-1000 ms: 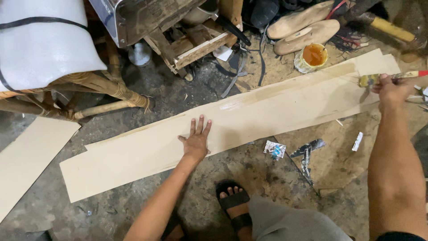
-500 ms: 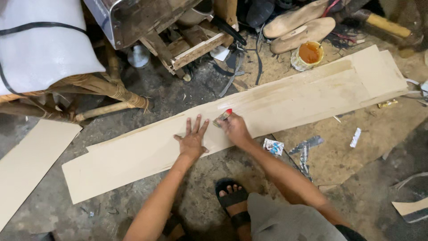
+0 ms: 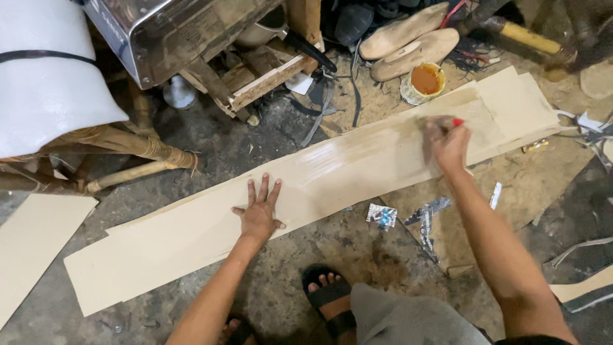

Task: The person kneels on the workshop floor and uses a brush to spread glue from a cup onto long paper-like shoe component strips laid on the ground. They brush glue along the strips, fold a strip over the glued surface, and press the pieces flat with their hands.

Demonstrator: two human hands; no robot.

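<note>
**A:** Item one, the left hand?

**B:** The left hand (image 3: 258, 214) is lying palm down on the long tan board (image 3: 306, 191), fingers spread and released, gripping nothing. The forearm is running straight up from the bottom edge of the view, wrist nearly flat against the sheet.

**A:** Item two, the right hand?

**B:** The right hand (image 3: 447, 140) is reaching far out over the board's right portion, arm almost fully extended. The fingers are clenching around a small tool with a red tip (image 3: 458, 121); the hand is blurring, so what kind of tool it is I cannot tell.

**A:** And the board itself?

**B:** It is lying flat on the concrete floor (image 3: 211, 147), running diagonally from lower left to upper right, with a glossy wet-looking patch showing between the two hands.

**A:** Surrounding stock?

**B:** A small tin of orange-brown paste (image 3: 424, 80) is sitting just beyond the board's far edge. Two wooden shoe lasts (image 3: 415, 41) are lying behind the tin. A crumpled wrapper (image 3: 381, 215) is lying near the board's near edge. A foot in a black sandal (image 3: 329, 297) is resting below, between the arms. A second tan sheet (image 3: 32, 243) is lying at far left, apart from the board.
</note>
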